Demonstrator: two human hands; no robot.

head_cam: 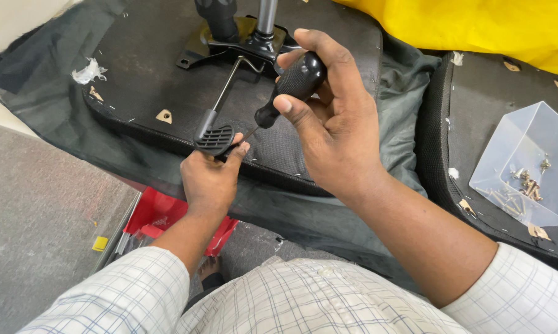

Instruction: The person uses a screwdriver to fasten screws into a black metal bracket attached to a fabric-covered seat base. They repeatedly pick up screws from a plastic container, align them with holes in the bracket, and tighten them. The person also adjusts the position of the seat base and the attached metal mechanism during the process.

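Presently the right hand (334,133), at centre frame, is closed around the black handle of a screwdriver (291,86), thumb laid along its lower end, with the thin shaft angling down and left. The left hand (209,179), just below and left of it, is curled with fingertips pinching at the seat edge where the tip arrives, touching the ribbed black paddle (214,139) of the lever (226,93). Whether a screw sits under the tip cannot be told; it is hidden by the fingers.

The upturned seat base (149,55) fills the upper middle, its metal mechanism (248,40) and gas column at top centre. Loose dark fabric (396,93) hangs around it. A second padded panel (477,105) lies at right, carrying a clear plastic tray (526,142) of screws (526,185). Yellow sheet (477,25) occupies the upper right; a red box (161,213) sits on the floor at lower left.

Judgement: the tip should be kept square and fully seated, pressure in line with the shaft, and the left fingertips kept clear of a slip.
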